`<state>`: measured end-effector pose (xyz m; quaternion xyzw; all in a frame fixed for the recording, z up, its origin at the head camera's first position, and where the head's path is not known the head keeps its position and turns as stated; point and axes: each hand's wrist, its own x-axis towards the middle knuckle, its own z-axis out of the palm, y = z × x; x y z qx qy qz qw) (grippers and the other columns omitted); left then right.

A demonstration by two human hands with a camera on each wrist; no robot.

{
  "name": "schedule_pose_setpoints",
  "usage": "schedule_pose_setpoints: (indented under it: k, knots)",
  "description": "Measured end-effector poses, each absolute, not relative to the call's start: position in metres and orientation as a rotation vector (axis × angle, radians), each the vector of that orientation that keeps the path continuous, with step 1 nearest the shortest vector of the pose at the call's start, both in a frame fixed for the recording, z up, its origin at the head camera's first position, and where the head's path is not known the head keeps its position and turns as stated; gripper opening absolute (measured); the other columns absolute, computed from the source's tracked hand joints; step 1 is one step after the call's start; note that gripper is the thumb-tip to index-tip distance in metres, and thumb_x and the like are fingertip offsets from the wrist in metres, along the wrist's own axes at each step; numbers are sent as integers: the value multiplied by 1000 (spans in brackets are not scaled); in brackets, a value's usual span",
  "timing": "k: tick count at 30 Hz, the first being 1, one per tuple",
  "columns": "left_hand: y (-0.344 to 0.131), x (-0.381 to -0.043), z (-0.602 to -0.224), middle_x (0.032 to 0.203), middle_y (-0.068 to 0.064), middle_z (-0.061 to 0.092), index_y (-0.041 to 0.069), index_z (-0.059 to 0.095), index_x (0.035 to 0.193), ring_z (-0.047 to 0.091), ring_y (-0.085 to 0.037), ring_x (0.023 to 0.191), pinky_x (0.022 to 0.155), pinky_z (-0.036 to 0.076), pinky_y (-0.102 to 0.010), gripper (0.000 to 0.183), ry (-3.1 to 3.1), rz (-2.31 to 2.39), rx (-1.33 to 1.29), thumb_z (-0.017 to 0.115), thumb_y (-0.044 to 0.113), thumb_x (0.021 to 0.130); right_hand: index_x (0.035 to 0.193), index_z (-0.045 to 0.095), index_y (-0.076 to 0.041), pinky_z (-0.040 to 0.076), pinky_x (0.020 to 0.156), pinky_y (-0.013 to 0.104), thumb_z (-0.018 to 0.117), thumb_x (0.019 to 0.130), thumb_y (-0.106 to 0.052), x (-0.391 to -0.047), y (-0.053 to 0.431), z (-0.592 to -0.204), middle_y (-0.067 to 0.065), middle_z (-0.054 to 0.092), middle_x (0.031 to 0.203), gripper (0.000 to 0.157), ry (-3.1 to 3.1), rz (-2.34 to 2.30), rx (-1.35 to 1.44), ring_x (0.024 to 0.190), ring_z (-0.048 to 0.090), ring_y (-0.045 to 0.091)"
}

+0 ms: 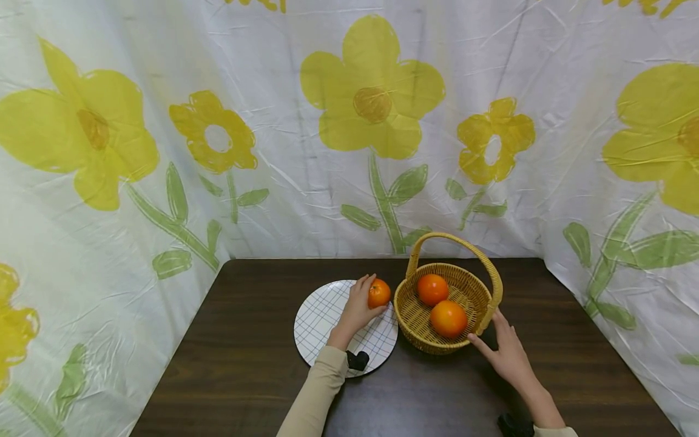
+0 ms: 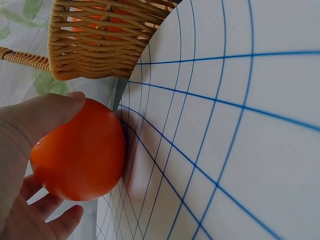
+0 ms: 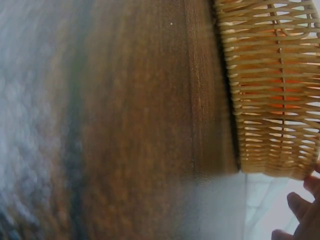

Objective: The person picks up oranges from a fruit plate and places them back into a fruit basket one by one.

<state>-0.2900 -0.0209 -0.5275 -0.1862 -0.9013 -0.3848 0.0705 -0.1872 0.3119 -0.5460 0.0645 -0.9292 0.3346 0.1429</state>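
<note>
My left hand (image 1: 358, 311) holds a smooth round orange (image 1: 379, 294), its thumb and fingers around the sides. This orange (image 2: 82, 150) is at the far right part of a round white plate (image 1: 319, 315) with blue grid lines; I cannot tell whether it touches the surface. A wicker basket (image 1: 423, 347) with an arched handle stands right of the plate. Inside lie two oranges, one toward the back (image 1: 432, 289) and one toward the front (image 1: 449, 318). My right hand (image 1: 509, 352) rests against the basket's right side with fingers and thumb spread, near the handle's base.
Plate and basket stand on a dark brown wooden table (image 1: 246, 340). Behind it and on both sides hangs a white curtain (image 1: 295, 212) printed with yellow flowers. The basket handle (image 1: 455, 238) arches above the basket's opening.
</note>
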Motion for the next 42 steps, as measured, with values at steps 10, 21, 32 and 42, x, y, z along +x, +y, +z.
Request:
schedule_pose_setpoints:
  k: [10,21,32,42]
  knots:
    - [-24,-292,-530,135,-14,40,12,42,139,38,-33,121,90,45,-48,71,-2684,-1203,-519,75,28,78,146,24,-11,11,100,71,65,86,-36,-188,311,-547,23,15,151,77,-2688,976,190,131,22,50]
    - [-24,-292,-531,126,-13,48,13,49,134,46,-30,113,89,46,-45,68,-2649,-1216,-490,78,29,74,148,19,-18,11,99,72,65,86,-36,-188,312,-548,21,13,153,79,-2692,985,193,133,21,49]
    - [-26,-289,-524,124,-13,50,12,51,132,50,-29,111,88,47,-45,69,-2614,-1242,-483,78,36,73,149,17,-20,24,93,70,64,86,-38,-188,314,-545,20,10,153,81,-2707,1002,183,134,19,48]
    - [-28,-287,-515,122,-12,51,13,52,131,51,-29,109,87,48,-45,68,-2549,-1251,-484,79,36,72,149,19,-17,24,94,70,64,86,-37,-189,313,-546,18,9,154,80,-2705,1003,180,135,19,47]
